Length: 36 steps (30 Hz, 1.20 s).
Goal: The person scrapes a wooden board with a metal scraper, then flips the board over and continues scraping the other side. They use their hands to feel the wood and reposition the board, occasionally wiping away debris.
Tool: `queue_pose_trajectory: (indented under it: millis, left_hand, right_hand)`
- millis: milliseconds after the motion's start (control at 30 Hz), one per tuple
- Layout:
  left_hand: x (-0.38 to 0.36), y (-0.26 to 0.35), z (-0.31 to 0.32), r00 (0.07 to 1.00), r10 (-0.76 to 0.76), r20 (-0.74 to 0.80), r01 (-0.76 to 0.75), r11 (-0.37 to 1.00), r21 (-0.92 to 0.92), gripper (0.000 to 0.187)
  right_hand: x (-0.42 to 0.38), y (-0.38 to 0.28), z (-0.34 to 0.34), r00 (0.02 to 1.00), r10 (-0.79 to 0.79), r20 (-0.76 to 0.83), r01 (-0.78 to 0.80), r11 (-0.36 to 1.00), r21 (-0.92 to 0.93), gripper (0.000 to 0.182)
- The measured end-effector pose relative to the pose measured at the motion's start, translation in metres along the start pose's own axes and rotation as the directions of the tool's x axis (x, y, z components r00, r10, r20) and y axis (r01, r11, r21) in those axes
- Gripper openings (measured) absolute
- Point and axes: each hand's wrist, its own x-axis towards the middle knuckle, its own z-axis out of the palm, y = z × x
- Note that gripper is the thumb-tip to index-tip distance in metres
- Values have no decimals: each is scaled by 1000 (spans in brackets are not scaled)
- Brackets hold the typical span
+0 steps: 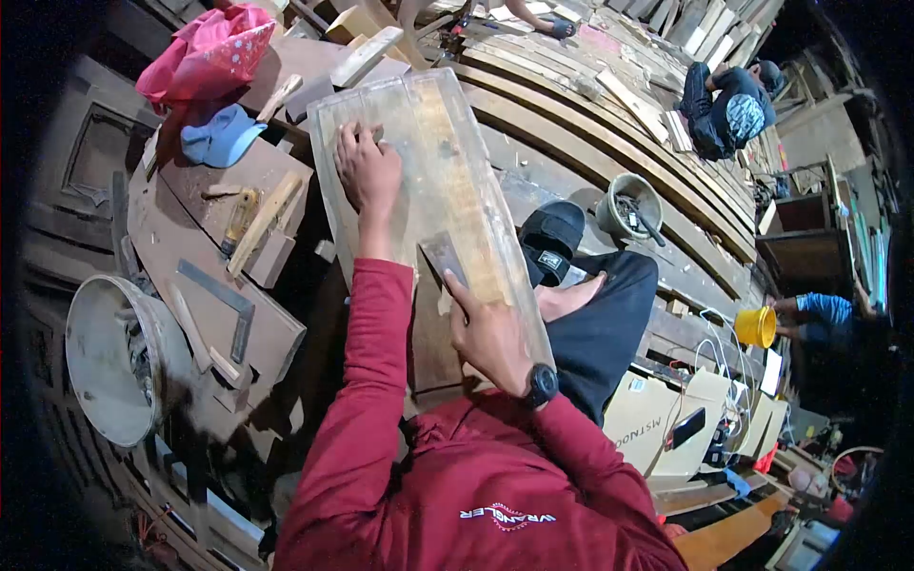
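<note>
A long wooden panel [433, 152] with a worn, pale surface lies lengthwise in front of me, over my lap. My left hand [369, 173] rests on its upper left part, fingers spread and palm down. Beside those fingertips is a small brown piece [377, 132], too small to name. My right hand [490, 341], with a black watch on the wrist, is closed around a flat scraper [441, 259]. Its index finger stretches along the grey blade, which lies against the panel. The scraper's handle is hidden in the hand.
On the left are a white bucket [124, 371], a metal square [233, 309], a screwdriver [240, 219], a blue cap [222, 136] and a pink bag [205, 57]. To the right stand a grey pail [630, 205] and long planks [609, 133]. Other people sit farther off, one near a yellow bucket [755, 326].
</note>
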Motion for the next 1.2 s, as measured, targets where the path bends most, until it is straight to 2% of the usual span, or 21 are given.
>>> queue_pose_trajectory:
  millis: [133,167,400,500,600,667,767,800,867,1100,1200]
  left_hand:
    - [4,-3,-1,999,6,38,-7,1000,12,32]
    - [3,-2,-1,999,-8,54,7,1000,20,31]
    - [-2,-3,0,1000,-11,9,11,1000,6,30]
    - [2,-3,1,1000,-7,19,7,1000,-29,31]
    - [3,-10,8,999,45,-7,-45,998,41,32]
    - [3,-11,10,1000,26,3,-26,1000,0,32]
    - [1,-2,1,1000,6,0,-6,998,67,32]
    - [0,-2,0,1000,5,11,-5,998,57,32]
    - [3,-2,-1,1000,10,16,-10,999,34,32]
    - [3,-3,1,999,52,-12,-52,998,38,30]
    - [2,-7,4,999,35,11,-35,999,36,30]
  right_hand:
    - [51,-2,10,991,-58,-120,55,998,-26,47]
    - [53,-1,9,997,-42,-64,39,998,-52,49]
    - [-14,0,2,1000,6,20,-6,1000,-29,51]
    - [13,4,8,998,-38,-47,39,999,19,49]
    - [50,2,14,994,-39,-100,39,999,-3,45]
    - [51,-1,9,993,-43,-112,37,998,-59,45]
    - [12,-5,-3,999,-20,-50,18,999,-36,46]
    - [-2,-6,-6,1000,15,21,-15,1000,-16,47]
    - [-18,0,2,1000,-8,26,8,1000,2,48]
    - [54,2,10,992,-39,-118,34,998,-46,49]
    - [22,4,-1,998,-35,-60,36,999,17,50]
